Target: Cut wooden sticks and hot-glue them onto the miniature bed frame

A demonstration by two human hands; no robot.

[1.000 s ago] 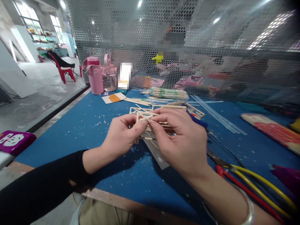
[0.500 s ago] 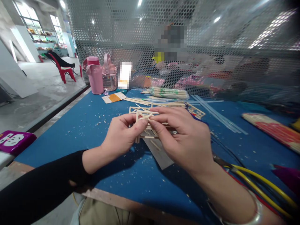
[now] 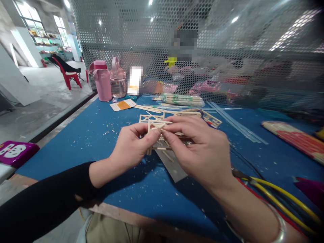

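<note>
While my left hand [image 3: 133, 145] pinches the near left corner of the stick frame [image 3: 150, 128] between thumb and curled forefinger, my right hand [image 3: 205, 148] has its thumb and forefinger tips brought together at the diagonal sticks on top. The frame sits between both sets of fingertips, its long axis running across from the left fingers to beneath the right ones, with the corner post roughly upright.

Just beyond my fingertips lie the flat lattice pieces [image 3: 144, 118], crowding the far side. Below them, a grey sheet [image 3: 177, 173] lies on the blue table [image 3: 101, 135]. Farther past the fingers I see the bagged sticks [image 3: 182, 100], and to their right, clear strips [image 3: 235, 125]. Yellow-and-red-handled pliers [image 3: 268, 189] lie beside my right wrist, which partly covers them.

My right fingers hide much of the frame's right side; I cannot tell whether the piece at their tips is loose or attached.
</note>
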